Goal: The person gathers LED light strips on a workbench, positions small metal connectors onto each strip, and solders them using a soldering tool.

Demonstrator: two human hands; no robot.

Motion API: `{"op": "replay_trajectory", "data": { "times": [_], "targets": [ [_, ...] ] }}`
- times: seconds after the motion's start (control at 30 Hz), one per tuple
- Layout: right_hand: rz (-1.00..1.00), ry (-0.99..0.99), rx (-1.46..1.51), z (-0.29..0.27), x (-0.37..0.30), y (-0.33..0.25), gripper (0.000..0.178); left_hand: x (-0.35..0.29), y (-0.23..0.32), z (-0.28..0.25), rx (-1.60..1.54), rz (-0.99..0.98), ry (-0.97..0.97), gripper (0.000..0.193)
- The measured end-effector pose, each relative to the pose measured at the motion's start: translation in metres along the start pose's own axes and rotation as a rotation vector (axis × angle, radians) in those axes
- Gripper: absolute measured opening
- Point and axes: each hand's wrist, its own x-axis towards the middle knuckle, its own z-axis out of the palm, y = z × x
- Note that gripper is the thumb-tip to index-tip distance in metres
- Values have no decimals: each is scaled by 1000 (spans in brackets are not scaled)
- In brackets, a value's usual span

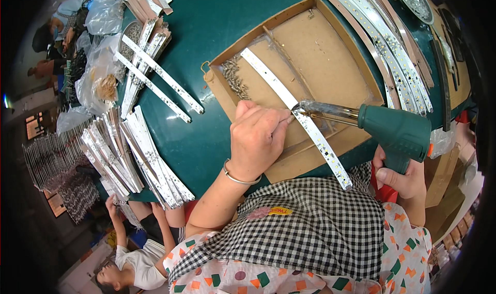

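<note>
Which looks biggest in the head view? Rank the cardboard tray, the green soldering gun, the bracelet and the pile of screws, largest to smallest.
1. Cardboard tray
2. Green soldering gun
3. Pile of screws and bracelet: they look about alike, and the bracelet sits nearer the camera, so I leave them unranked.

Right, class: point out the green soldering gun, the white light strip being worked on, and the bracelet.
Green soldering gun point(395, 131), head view, on its body.
White light strip point(320, 141), head view, mid-length, below the tip.
Bracelet point(238, 179), head view, on the wrist band.

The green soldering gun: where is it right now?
In the head view, right of centre: the right hand grips the soldering gun, tip on the LED strip beside the left hand.
</note>
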Motion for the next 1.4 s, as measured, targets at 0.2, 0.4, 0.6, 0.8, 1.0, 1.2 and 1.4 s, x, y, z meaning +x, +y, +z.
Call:
{"op": "replay_trajectory", "data": {
  "times": [0.2,0.4,0.6,0.8,1.0,1.2,1.4],
  "targets": [
    [21,20,2,4,1,-4,31,-1,0,0,2,-2,-3,15],
    [131,1,12,4,2,-11,29,-1,0,-1,4,0,-8,16],
    [6,-9,3,-2,-1,-2,43,0,0,-1,-1,0,-2,17],
    [-10,175,216,4,1,-6,65,-2,-1,-1,-12,5,18,16],
    [1,180,218,-4,1,-4,76,2,8,-12,7,-13,-13,19],
    [-310,290,132,-17,14,-9,78,10,35,-34,36,155,-132,27],
    [-468,552,-263,-15,43,4,57,18,56,-7,-40,433,-428,29]
  ]
}}
